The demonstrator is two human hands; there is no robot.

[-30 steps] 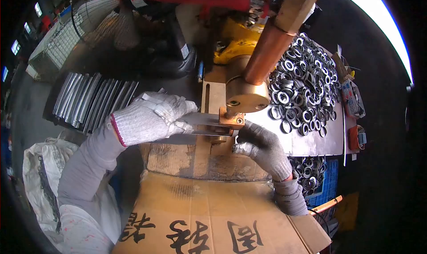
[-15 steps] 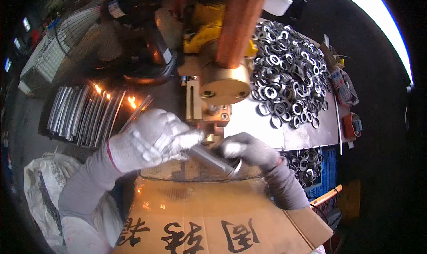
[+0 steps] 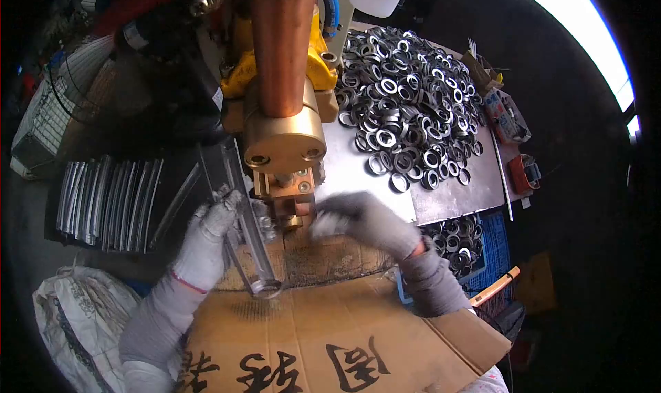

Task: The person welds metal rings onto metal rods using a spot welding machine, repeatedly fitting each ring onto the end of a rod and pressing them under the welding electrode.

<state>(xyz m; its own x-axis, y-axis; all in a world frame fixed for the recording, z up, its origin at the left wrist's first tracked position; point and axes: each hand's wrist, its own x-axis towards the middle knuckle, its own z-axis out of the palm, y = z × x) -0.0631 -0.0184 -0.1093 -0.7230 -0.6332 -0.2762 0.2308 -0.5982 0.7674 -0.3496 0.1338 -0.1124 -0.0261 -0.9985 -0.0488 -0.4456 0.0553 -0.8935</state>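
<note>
My left hand (image 3: 219,217), in a white glove, is closed around a long metal channel bar (image 3: 249,210). The bar slants down, and a metal ring (image 3: 266,288) is at its lower end, above the cardboard. Whether ring and bar are joined, I cannot make out. My right hand (image 3: 368,224), also gloved, is beside the copper jaws (image 3: 292,210) of a press-like machine with a copper column (image 3: 282,55). Motion smears its fingers, and anything in them is hidden.
Many loose metal rings (image 3: 413,110) are heaped on the table (image 3: 447,207) at right. More lie in a blue crate (image 3: 492,255). Several metal bars (image 3: 107,203) stand in a row at left. A lettered cardboard sheet (image 3: 310,324) covers the near side; a white sack (image 3: 86,310) sits left.
My left hand has swung the bar left and more upright, taking its ringed end away from my right hand. Bright sparks seen earlier are gone. The whole view has shifted a little.
</note>
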